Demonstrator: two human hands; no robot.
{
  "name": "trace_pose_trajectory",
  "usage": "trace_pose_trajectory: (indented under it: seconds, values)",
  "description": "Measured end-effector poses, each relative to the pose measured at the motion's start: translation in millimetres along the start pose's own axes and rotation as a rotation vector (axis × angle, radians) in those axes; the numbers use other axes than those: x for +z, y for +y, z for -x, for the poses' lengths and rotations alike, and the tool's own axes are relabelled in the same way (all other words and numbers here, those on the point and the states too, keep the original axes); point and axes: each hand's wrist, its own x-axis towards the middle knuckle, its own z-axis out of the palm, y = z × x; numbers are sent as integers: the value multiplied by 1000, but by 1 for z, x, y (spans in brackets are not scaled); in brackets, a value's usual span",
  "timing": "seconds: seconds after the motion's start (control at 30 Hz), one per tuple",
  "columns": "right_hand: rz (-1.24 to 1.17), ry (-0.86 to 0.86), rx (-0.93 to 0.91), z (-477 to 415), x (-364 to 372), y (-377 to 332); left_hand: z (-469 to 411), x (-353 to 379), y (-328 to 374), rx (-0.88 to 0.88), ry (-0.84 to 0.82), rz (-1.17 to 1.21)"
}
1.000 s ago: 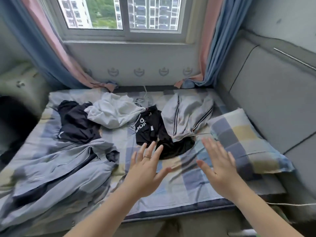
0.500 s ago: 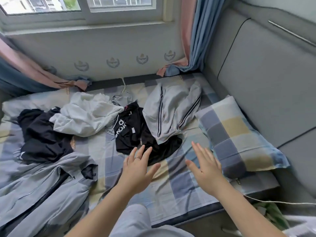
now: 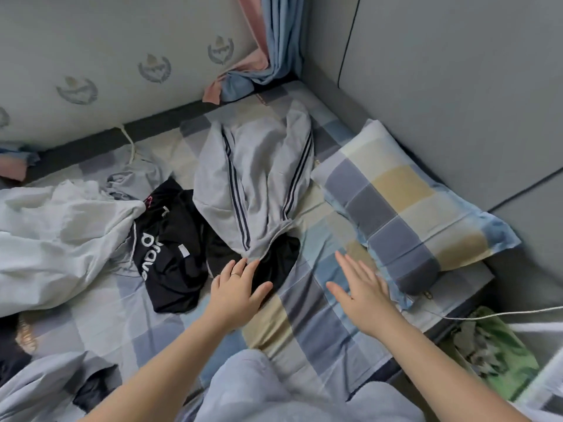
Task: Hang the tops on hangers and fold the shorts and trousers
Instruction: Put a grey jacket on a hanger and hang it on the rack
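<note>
Checked bedding point(image 3: 307, 324) carries the heap; the striped grey trousers point(image 3: 253, 178) lie toward the bed's far right corner, over a black top point(image 3: 170, 254). My left hand point(image 3: 240, 290), open, touches their hem, and my right hand point(image 3: 362, 287) hovers open. I'd pinch the hem with both hands and drag them clear before folding.

Looked like a bedroom in a home. Held a bed point(image 3: 307, 324) under a checked sheet, pushed into a corner between a papered wall point(image 3: 106, 56) and a grey padded headboard point(image 3: 441, 102). Had a checked pillow point(image 3: 405, 205) at the right edge, pink-and-blue curtains point(image 3: 268, 38) hanging into the far corner, and loose clothes point(image 3: 253, 184) strewn across the sheet.
</note>
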Motion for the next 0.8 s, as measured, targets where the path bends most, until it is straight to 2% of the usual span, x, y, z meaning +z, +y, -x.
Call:
trace_pose_trajectory:
  seconds: [0.17,0.43,0.63,0.8]
  values:
    - [144,-141,73,-74,7,-26,-51,-3,-44,-16,-130,-19]
    - [293,-158,11,-183,5,-9,-117,28,-68,-138,-168,42]
    - [442,-226,-183,-318,78,18,-207,101,-82,-221,-127,81]
    - [590,-165,-230,-413,136,40,-282,144,-88,-194,40,52]
